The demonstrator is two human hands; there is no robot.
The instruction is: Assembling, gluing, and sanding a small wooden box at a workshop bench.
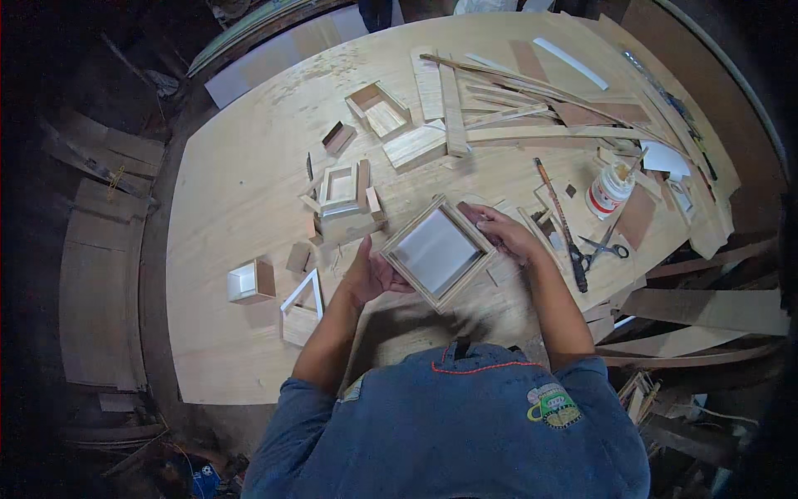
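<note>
Between my two hands is a square wooden frame box (436, 251) with a pale, smooth inner face, tilted cornerwise over the table. My left hand (381, 273) is closed on its left corner. The right hand (505, 234) grips the opposite side. A small dark brown piece (470, 214) shows at the right fingertips; whether it is held separately I cannot tell. Just beyond the frame lies a smaller wooden frame box (339, 185) with brown strips around it. A white V-shaped strip (302, 293) is beside my left forearm.
An open wooden box (379, 110) and a small white-lined box (243, 283) sit on the pale plywood table (218, 349). To the right are a glue jar (609, 191), scissors (605, 248) and a long dark-ended tool (561, 220). Several wood strips (540, 132) are piled at the far right.
</note>
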